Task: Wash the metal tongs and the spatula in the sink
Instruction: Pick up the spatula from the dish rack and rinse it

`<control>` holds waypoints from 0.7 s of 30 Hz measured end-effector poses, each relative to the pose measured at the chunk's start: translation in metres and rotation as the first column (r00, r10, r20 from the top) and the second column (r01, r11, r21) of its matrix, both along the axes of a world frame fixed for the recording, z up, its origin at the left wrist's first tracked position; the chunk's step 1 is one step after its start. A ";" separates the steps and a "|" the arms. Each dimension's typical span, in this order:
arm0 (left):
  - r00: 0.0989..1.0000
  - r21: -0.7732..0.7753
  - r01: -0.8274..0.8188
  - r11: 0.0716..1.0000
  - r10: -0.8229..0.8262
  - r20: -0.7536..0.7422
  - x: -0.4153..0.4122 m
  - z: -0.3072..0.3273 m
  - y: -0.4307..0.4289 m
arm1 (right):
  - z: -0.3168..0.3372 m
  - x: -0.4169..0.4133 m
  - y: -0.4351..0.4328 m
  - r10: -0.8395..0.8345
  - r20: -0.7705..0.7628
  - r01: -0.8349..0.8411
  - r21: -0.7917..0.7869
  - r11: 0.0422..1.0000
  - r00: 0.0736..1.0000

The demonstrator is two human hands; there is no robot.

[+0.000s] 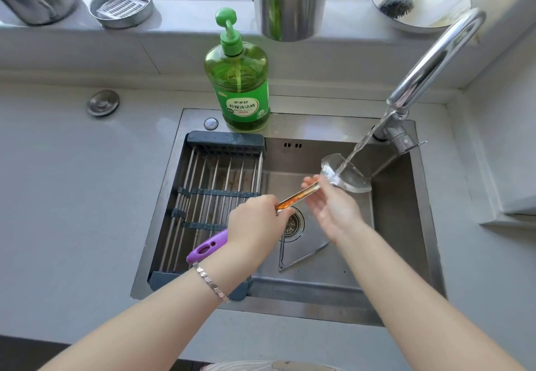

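Note:
A metal spatula [352,176] with a purple handle end [207,247] is held over the steel sink [406,225]. Its shaft carries orange-brown stains. My left hand [255,225] grips the handle near its middle. My right hand [330,205] touches the neck just below the blade, with its fingers around the shaft. Water from the tap [429,63] pours onto the blade. No tongs are visible.
A roll-up drying rack [208,196] covers the sink's left half. A green dish-soap pump bottle [236,80] stands on the sink's back rim. Metal pots, a round tin and a dish brush [396,0] sit on the sill behind. The drain [293,224] lies under the hands.

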State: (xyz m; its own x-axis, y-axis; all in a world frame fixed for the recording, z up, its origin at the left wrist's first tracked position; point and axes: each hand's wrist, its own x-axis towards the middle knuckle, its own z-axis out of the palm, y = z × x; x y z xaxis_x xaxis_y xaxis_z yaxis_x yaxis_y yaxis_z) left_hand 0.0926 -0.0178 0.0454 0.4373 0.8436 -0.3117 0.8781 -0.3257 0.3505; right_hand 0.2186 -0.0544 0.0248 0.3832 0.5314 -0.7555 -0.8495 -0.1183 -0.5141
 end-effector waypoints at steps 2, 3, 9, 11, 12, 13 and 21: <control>0.999 0.034 0.035 0.999 -0.035 -0.014 0.008 0.000 -0.002 | -0.002 -0.020 -0.004 0.058 0.035 -0.057 -0.013 0.998 0.998; 0.999 0.043 0.050 0.998 -0.049 -0.018 0.011 0.000 -0.003 | -0.002 -0.024 -0.005 0.079 0.056 -0.078 -0.026 0.997 0.995; 0.991 0.076 0.128 0.989 -0.125 -0.038 0.016 0.002 -0.001 | 0.001 0.004 -0.005 -0.065 0.045 0.063 0.045 0.997 0.997; 0.989 0.086 0.148 0.985 -0.145 -0.033 0.017 0.003 -0.001 | 0.002 -0.002 -0.007 -0.041 0.033 0.039 0.050 0.998 0.999; 0.988 0.083 0.153 0.985 -0.152 -0.025 0.018 0.003 -0.001 | 0.002 -0.006 -0.009 0.003 0.036 -0.005 0.050 0.999 0.999; 0.987 0.078 0.159 0.984 -0.159 -0.016 0.018 0.004 -0.001 | 0.002 -0.007 -0.010 0.045 0.045 -0.047 0.046 0.998 0.998; 0.974 -0.039 0.164 0.986 -0.168 -0.154 0.006 0.009 0.010 | 0.002 0.018 -0.009 -0.084 0.047 0.083 0.036 0.996 0.995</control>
State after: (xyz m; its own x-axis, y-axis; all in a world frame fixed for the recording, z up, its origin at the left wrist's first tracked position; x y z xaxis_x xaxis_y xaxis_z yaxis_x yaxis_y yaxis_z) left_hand 0.0988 -0.0074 0.0543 0.5149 0.7539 -0.4080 0.8570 -0.4645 0.2232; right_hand 0.2366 -0.0629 0.0273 0.4632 0.5211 -0.7169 -0.8296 -0.0296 -0.5575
